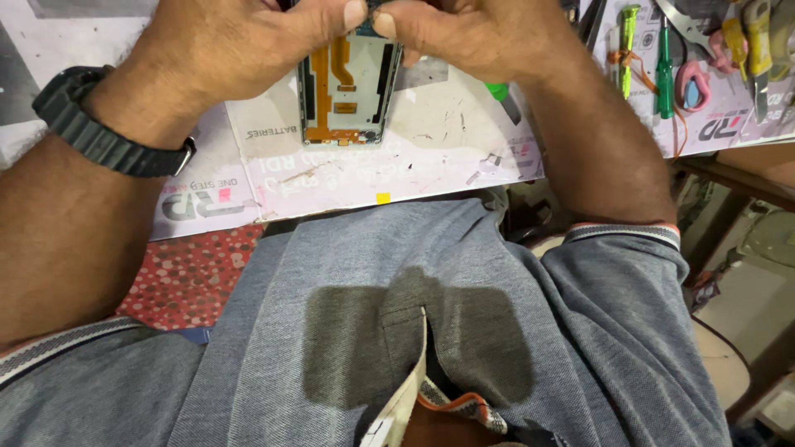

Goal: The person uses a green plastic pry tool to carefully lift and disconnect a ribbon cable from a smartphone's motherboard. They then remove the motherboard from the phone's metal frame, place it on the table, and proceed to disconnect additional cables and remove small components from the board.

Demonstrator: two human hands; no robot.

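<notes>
- head view: left hand [240, 45], black wristwatch [99, 128] on its wrist, grasping the upper end of an opened phone [348, 87].
- right hand [464, 37] pinching the same end; thumbs meet.
- phone upright over the white printed mat [431, 141], orange flex strips exposed.
- green screwdrivers [646, 54], pink-handled pliers [694, 79] lying at right.

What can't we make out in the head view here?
- Top end of the opened phone with orange flex cables: covered by both thumbs and cut by the top edge.
- Left hand and right hand: fingers run past the top edge, so each grip is unclear.
- Green-handled screwdrivers and pink-handled tool: tips cut off or too small.
- White printed mat: far side out of frame.
</notes>
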